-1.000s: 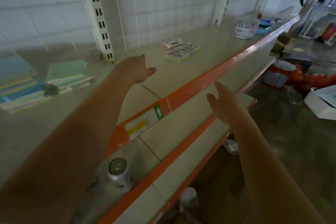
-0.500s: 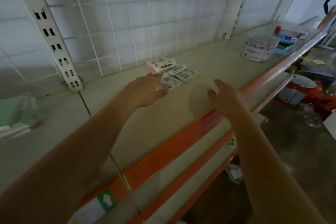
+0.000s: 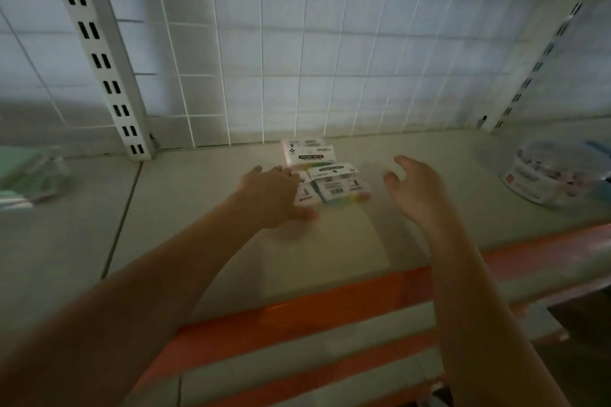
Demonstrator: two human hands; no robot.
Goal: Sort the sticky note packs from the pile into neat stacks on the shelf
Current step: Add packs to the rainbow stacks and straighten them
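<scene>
White-labelled sticky note packs [image 3: 325,175] lie clustered on the beige metal shelf [image 3: 205,195] near the wire grid back [image 3: 297,59]. Left hand [image 3: 271,196] rests on them, fingers spread; right hand [image 3: 418,190] hovers beside, fingers relaxed.

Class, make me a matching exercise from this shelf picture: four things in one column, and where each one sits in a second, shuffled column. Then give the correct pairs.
Things
1. left hand
2. right hand
3. clear tub
4. green stack

Places
A. far right of the shelf
B. far left of the shelf
C. on the left edge of the sticky note packs
D. open in the air just right of the packs, not touching them

Pairs: 1-C, 2-D, 3-A, 4-B
</scene>
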